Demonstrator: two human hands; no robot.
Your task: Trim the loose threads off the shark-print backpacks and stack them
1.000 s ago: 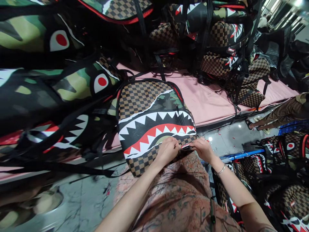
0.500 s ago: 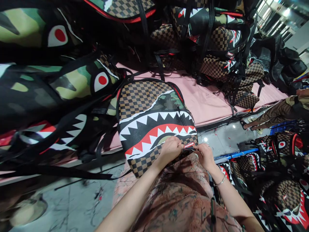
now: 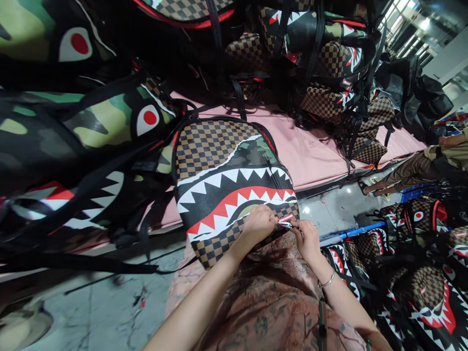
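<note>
A checkered backpack [image 3: 208, 146] with a shark-mouth print lies across the front edge of the pink table, its near end against my lap. My left hand [image 3: 259, 223] is closed at the backpack's near right part, beside a small red label [image 3: 285, 218]; what its fingers pinch is hidden. Just right of the label, my right hand [image 3: 307, 238], with a bracelet at the wrist, pinches a small metallic and dark item [image 3: 287, 225] at the backpack's edge. That item is too small to name.
Camouflage backpacks [image 3: 106, 122] are heaped at the left, and more checkered bags [image 3: 327, 102] stand along the back of the pink table [image 3: 307, 151]. Further backpacks [image 3: 427, 292] lie low at the right near a blue rail [image 3: 354, 233]. A person's legs [image 3: 409, 170] show at the right.
The view has shifted slightly, so the surroundings sit further left. The small item between my hands now shows a brighter metallic side, and my right hand's fingers have changed angle a little.
</note>
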